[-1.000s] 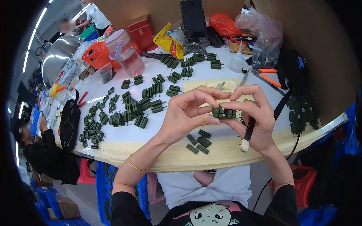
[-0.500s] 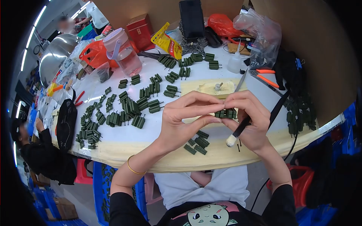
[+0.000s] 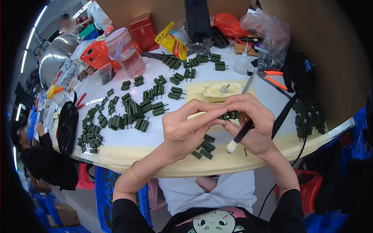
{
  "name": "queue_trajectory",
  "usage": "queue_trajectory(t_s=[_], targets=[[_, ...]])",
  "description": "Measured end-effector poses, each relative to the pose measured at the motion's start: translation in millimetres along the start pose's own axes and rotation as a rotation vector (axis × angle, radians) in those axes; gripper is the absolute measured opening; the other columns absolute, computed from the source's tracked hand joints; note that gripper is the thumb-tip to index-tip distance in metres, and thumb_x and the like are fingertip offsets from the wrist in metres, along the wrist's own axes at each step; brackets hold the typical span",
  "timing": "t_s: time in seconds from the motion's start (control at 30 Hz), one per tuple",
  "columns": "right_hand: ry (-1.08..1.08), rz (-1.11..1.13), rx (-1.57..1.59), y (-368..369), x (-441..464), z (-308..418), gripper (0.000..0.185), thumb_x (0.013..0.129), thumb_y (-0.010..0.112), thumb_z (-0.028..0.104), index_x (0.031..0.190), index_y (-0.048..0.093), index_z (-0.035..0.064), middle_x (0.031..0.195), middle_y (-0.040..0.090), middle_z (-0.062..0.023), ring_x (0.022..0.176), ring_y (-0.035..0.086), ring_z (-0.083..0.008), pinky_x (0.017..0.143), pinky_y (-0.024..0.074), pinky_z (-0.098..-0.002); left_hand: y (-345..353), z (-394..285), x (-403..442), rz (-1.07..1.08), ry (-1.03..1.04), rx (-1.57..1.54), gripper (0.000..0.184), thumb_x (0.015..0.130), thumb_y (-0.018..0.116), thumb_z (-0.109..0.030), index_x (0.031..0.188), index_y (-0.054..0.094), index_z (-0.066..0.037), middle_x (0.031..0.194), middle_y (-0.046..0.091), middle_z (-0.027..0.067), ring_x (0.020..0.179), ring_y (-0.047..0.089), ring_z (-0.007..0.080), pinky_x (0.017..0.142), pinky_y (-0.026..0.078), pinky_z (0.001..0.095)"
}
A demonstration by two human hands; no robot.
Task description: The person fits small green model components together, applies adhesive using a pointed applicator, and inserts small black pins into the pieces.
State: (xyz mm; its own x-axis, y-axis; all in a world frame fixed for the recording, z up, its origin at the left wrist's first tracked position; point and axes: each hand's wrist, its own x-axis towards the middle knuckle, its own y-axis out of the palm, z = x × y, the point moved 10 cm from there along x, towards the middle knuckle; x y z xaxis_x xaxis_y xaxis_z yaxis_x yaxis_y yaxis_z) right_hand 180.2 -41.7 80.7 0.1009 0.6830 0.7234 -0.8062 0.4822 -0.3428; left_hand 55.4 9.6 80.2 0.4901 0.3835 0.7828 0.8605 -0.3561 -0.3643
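My left hand [image 3: 182, 126] and my right hand [image 3: 252, 124] meet above the table's front part, fingertips pinched on a small dark green ribbed block [image 3: 232, 115]. Fingers cover much of that block. A black stick with a cream-coloured end [image 3: 232, 146] also lies in my right palm, pointing down and left; its far end is hidden. Below my hands, several loose green pieces [image 3: 207, 146] lie on the table. More green blocks with thin dark pins [image 3: 132, 108] spread in clusters to the left of my left hand.
Behind my hands is a cream block with a small upright peg [image 3: 224, 89]. Orange-handled pliers [image 3: 276, 82], a squeeze bottle [image 3: 241, 64] and dark green pieces [image 3: 311, 120] are to the right. A water jug [image 3: 130, 56] and phone [image 3: 197, 19] stand farther back. Another person [image 3: 42, 151] sits left.
Both hands have shifted slightly left, together with the green block and the black stick. My fingers now hide more of the block.
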Motion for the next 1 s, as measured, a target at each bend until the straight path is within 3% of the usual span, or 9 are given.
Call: queue_trajectory(t_s=[0.33, 0.5, 0.83, 1.0], targets=[[-0.111, 0.138, -0.039, 8, -1, 8, 0.025, 0.063, 0.073, -0.003, 0.084, 0.061, 0.0041, 0.098, 0.065, -0.0032, 0.057, 0.05, -0.0108, 0.049, 0.038, -0.0218, -2, 2, -10, -0.048, -0.057, -0.018, 0.041, 0.067, 0.071, 0.012, 0.101, 0.076, -0.009, 0.088, 0.069, 0.0026, 0.057, 0.051, 0.008, 0.049, 0.038, 0.0198], [-0.145, 0.17, -0.05, 9, -4, 9, 0.027, 0.06, 0.073, -0.004, 0.083, 0.061, 0.003, 0.095, 0.067, -0.0066, 0.057, 0.047, -0.0095, 0.047, 0.035, -0.0199, 2, 7, -13, -0.033, -0.125, -0.086, 0.037, 0.065, 0.074, 0.011, 0.098, 0.076, -0.005, 0.085, 0.069, 0.0061, 0.062, 0.052, 0.0092, 0.053, 0.04, 0.019], [-0.214, 0.146, -0.217, 3, 0, 17, 0.027, 0.061, 0.073, -0.005, 0.085, 0.063, 0.0032, 0.096, 0.067, -0.0068, 0.059, 0.049, -0.0091, 0.047, 0.0347, -0.02, 5, 9, -7, -0.024, -0.073, -0.108, 0.037, 0.068, 0.074, 0.009, 0.102, 0.075, -0.006, 0.093, 0.07, 0.0053, 0.064, 0.055, 0.0092, 0.052, 0.041, 0.0193], [-0.137, 0.124, -0.17, -4, 6, 15, 0.027, 0.063, 0.075, -0.002, 0.086, 0.062, 0.0046, 0.097, 0.066, -0.003, 0.059, 0.053, -0.0124, 0.05, 0.0401, -0.0233, 1, 6, 5, -0.104, -0.07, -0.109, 0.036, 0.07, 0.073, 0.009, 0.104, 0.074, -0.005, 0.096, 0.07, 0.0064, 0.068, 0.057, 0.0106, 0.056, 0.044, 0.0197]])
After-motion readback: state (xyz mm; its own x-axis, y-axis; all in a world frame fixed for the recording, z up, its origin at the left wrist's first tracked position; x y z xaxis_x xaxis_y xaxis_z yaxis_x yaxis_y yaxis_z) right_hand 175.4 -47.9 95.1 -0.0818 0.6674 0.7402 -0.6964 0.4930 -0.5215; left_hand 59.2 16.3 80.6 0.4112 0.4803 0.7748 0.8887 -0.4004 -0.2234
